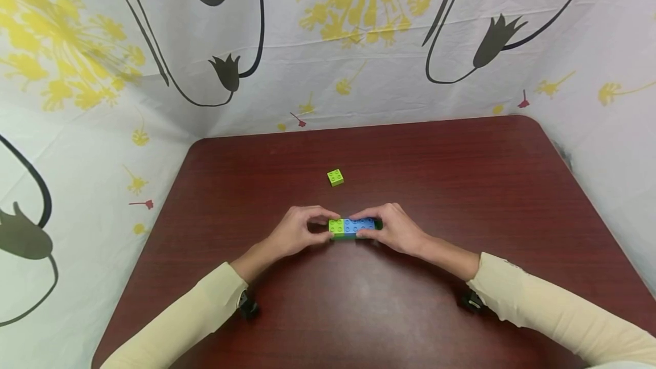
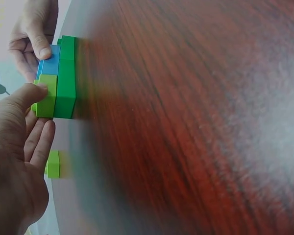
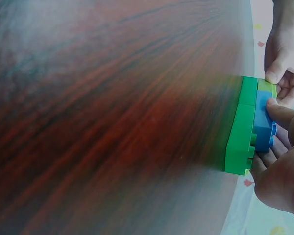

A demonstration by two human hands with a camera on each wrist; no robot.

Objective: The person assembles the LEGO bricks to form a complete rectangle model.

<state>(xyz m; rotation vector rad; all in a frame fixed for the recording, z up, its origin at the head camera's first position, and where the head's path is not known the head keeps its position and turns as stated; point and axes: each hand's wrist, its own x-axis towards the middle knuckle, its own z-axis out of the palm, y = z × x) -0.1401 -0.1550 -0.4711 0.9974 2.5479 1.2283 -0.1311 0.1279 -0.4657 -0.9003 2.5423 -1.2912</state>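
Observation:
A low two-layer stack of toy building bricks lies on the table between both hands. Its bottom layer is green bricks [image 3: 241, 134], with a seam showing in the right wrist view. On top sit a lime brick [image 1: 335, 226] at the left and a blue brick [image 1: 353, 225] beside it, end to end. My left hand [image 1: 297, 230] pinches the lime brick between thumb and fingers. With thumb and fingers on its two long sides, my right hand [image 1: 398, 231] holds the blue brick. Green studs show past the blue brick's right end.
A loose lime brick [image 1: 335, 177] with studs up lies farther back on the dark red table [image 1: 435, 175]. A white cloth [image 1: 359, 84] with flower prints hangs behind the table and along its sides.

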